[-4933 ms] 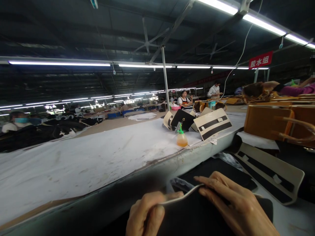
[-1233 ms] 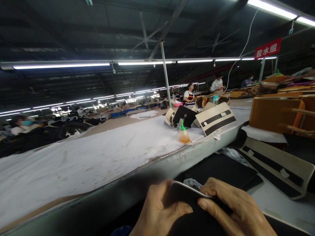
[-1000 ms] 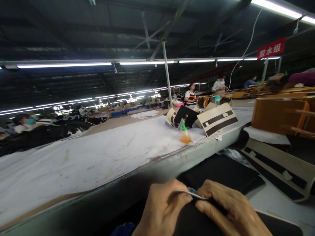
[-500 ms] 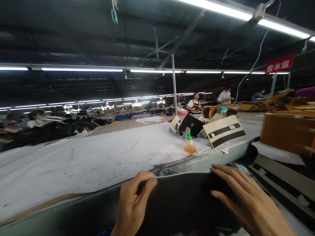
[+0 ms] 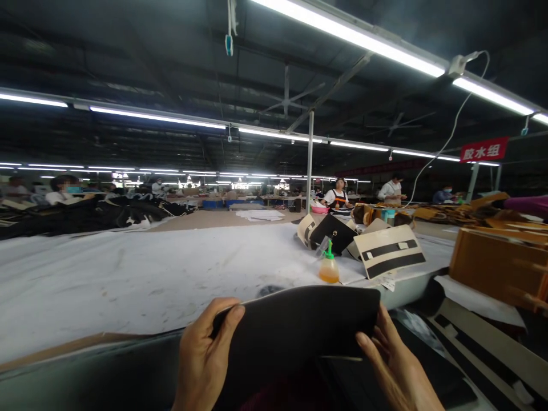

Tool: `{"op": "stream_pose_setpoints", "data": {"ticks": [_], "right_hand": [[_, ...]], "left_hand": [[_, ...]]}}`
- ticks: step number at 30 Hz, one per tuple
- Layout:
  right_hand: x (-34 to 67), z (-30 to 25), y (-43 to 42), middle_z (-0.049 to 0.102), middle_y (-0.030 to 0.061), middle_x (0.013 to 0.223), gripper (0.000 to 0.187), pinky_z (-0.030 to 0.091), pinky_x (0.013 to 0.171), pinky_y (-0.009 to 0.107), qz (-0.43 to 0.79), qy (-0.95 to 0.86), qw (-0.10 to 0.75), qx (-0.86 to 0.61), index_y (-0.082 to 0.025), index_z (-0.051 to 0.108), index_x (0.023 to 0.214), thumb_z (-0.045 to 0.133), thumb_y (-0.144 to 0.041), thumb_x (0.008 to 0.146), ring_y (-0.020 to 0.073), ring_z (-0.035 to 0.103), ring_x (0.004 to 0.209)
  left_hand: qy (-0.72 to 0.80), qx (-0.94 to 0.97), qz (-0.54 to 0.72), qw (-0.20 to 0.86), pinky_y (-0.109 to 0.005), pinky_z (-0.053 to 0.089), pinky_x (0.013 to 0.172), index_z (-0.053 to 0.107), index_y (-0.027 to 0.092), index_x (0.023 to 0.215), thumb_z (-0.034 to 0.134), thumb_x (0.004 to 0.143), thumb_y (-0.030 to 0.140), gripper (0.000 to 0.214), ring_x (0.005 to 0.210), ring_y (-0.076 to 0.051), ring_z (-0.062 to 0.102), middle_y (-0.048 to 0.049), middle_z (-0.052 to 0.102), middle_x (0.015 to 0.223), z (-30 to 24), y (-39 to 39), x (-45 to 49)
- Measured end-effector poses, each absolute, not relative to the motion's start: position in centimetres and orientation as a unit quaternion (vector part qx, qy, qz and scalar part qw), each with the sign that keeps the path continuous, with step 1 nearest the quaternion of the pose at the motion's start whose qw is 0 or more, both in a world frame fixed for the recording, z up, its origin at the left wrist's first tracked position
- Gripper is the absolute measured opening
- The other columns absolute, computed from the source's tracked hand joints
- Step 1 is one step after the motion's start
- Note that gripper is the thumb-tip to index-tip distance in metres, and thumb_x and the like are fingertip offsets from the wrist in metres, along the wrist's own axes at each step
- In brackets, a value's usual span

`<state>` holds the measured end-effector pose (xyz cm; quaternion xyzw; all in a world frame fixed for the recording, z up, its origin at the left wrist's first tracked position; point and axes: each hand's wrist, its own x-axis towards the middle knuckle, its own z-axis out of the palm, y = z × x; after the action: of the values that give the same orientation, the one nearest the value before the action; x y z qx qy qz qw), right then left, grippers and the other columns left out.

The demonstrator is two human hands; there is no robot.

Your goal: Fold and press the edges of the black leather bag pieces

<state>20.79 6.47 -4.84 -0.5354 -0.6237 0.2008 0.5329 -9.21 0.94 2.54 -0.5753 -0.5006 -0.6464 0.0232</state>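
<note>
A dark, flexible black panel, leather-like, is held up in front of me at the table's near edge. My left hand pinches its upper left edge, thumb in front and fingers behind. At the right end, my right hand is closed on the panel's side edge, its thumb on the near face and its fingers at the rim. The panel's top edge bows slightly upward. Its lower part fades into shadow, so I cannot make out where it ends.
Beyond the panel, a green-capped squeeze bottle of amber liquid stands on the white-covered table. Beige panels with black strips lean beside it. More striped panels lie lower right, near a brown box-like piece. People work farther back.
My right hand has gone from lying spread over the panel to gripping its right edge. The panel's right end has come up into view, and the left hand has shifted slightly left.
</note>
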Motion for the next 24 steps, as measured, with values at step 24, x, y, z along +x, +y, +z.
{"op": "stream_pose_setpoints", "data": {"ticks": [24], "right_hand": [[20.8, -3.1, 5.5, 0.066, 0.0037, 0.096, 0.018, 0.059, 0.079, 0.024, 0.050, -0.640, 0.636, -0.428, -0.024, 0.068, 0.096, 0.064, -0.041, 0.090, 0.0189, 0.067, 0.088]], "left_hand": [[-0.492, -0.450, -0.742, -0.075, -0.015, 0.047, 0.069, 0.072, 0.026, 0.075, 0.068, 0.077, 0.035, 0.010, 0.069, -0.011, 0.063, 0.0086, 0.070, 0.071, 2.9, -0.8, -7.3]]}}
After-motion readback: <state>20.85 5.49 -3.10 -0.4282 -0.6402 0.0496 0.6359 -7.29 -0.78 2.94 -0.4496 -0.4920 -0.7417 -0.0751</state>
